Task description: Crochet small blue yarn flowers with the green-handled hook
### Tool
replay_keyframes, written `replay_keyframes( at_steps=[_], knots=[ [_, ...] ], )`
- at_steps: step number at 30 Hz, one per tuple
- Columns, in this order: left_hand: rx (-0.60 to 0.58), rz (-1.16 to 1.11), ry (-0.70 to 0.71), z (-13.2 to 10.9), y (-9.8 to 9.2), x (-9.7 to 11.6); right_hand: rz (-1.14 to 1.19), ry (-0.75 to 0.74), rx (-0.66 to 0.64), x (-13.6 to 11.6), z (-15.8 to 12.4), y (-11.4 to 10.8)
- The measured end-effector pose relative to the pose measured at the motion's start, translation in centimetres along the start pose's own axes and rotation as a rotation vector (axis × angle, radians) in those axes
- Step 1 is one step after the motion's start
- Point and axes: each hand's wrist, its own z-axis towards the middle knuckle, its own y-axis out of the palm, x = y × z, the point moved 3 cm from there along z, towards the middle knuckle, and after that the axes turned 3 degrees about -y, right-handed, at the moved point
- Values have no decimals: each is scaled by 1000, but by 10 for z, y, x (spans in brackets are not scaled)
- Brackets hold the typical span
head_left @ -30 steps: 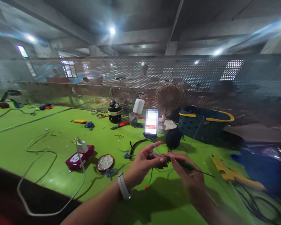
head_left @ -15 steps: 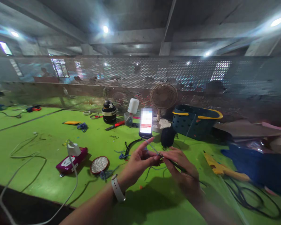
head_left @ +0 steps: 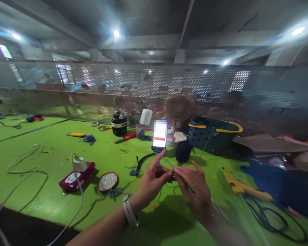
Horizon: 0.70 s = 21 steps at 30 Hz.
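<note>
Between hands: no pass, blue yarn (head_left: 167,160) strand runs from left hand (head_left: 152,179) to right hand (head_left: 194,182). Forward tight: phone (head_left: 159,135) upright just past left fingers, dark ball (head_left: 183,152) past right; fan (head_left: 179,107) and basket (head_left: 213,136) behind, mesh panel (head_left: 143,80) across the back. Left: beaded disc (head_left: 108,181) near wrist; farther out, purple power strip (head_left: 75,179) and looping white cable (head_left: 81,198). Bare green counter (head_left: 105,150) between strip and phone, passable. Right: open gap before yellow glue gun (head_left: 234,183), its cord coiled beyond. Low clearance under hands.
</note>
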Motion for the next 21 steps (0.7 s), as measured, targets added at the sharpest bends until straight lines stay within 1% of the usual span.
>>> replay_keyframes(
  at_steps=[2,4,7,9,11,14,17,21],
  knots=[
    [-32,-40,-25,1,-3,-4,-49,-82,27,-2,0,1],
    [-73,-108,-82,2,-6,-8,-43,-132,44,-2,0,0],
    [-164,-242,-196,4,-10,-10,63,-131,52,-1,2,-5],
    [-220,-295,-260,5,-12,-9,162,-69,31,2,4,-10],
    [-244,-321,-282,7,-14,-7,266,6,4,4,8,-14],
    [-255,-352,-277,10,-16,-2,388,70,11,4,15,-19],
    [-265,-366,-283,11,-17,2,439,146,38,5,21,-24],
    [-253,-389,-287,12,-20,5,529,342,56,12,19,-29]
  ],
)
